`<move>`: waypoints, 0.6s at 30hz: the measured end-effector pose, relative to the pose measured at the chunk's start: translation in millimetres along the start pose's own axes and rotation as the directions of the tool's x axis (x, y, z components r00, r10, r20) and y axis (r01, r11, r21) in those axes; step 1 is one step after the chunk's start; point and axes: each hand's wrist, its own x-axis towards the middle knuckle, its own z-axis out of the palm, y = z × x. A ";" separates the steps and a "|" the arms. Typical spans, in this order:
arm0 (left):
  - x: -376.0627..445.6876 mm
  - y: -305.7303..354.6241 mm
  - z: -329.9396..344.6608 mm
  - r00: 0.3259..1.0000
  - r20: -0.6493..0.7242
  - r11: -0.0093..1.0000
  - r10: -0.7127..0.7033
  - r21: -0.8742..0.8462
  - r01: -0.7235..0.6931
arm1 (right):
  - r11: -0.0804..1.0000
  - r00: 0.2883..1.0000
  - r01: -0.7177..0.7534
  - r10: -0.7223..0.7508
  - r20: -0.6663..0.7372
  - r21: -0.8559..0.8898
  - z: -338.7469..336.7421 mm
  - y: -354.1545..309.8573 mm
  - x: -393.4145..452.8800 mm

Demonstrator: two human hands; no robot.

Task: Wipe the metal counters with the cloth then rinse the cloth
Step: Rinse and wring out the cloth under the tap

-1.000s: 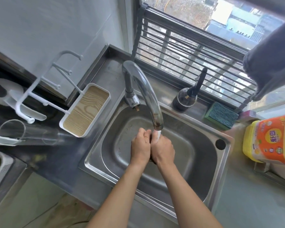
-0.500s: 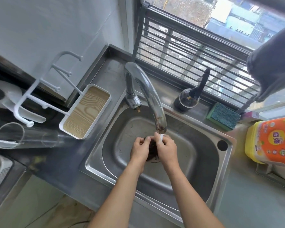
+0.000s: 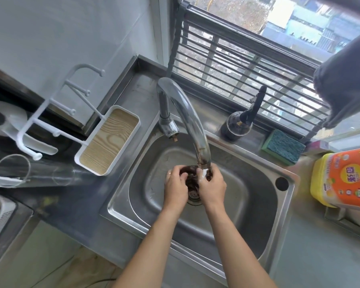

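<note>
1. Farthest left, a clear glass (image 3: 32, 170) lies on its side on the dark counter, below a white hook rack (image 3: 56, 113) that juts from the wall.
2. Just right of the rack sits a white tray with a wood-grain floor (image 3: 109, 140), resting on the metal counter (image 3: 87, 208) at the left rim of the sink.
3. Next comes the steel sink (image 3: 233, 215), its basin wet and its strainer drain (image 3: 194, 195) partly showing between the two wrists.
4. Above the basin, the chrome faucet (image 3: 183, 113) arches forward, and a short white stream of water (image 3: 203, 173) falls from its spout onto the hands.
5. Under the spout, the left hand (image 3: 175, 189) curls its fingers tightly into the dark brown cloth (image 3: 190, 175), gripping its left side; a ring shows on one finger.
6. Beside it, the right hand (image 3: 213, 190) closes on the cloth's right side, fingers bent round it, the water striking near its knuckles. The cloth is bunched between both hands, held over the drain and clear of the basin floor.
7. Behind the sink, on the back ledge, stands a dark pump bottle (image 3: 240, 123).
8. Right of that lies a green scrub sponge (image 3: 283, 147), against the window grille.
9. Farthest right, a yellow and orange bottle (image 3: 345, 179) stands on the counter, and a grey hanging cloth (image 3: 345, 77) hangs from above.
</note>
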 end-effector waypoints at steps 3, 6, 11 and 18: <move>-2.4 3.0 1.7 0.979 0.094 0.978 0.182 0.086 -0.190 | 0.999 0.999 -0.036 0.037 -0.020 0.039 4.7 0.6 -2.9; -9.7 5.7 5.6 0.936 0.217 0.919 0.279 0.224 -0.326 | 0.983 0.986 -0.130 0.114 0.120 0.132 10.2 2.4 -5.1; -17.6 5.3 2.0 0.921 0.194 0.925 0.338 0.113 -0.363 | 0.980 0.993 -0.100 0.088 0.078 0.169 11.6 9.3 -7.2; -28.7 7.7 -2.5 0.956 0.138 0.959 0.259 0.080 -0.271 | 0.989 0.992 -0.109 0.101 0.079 0.097 10.9 5.9 -6.5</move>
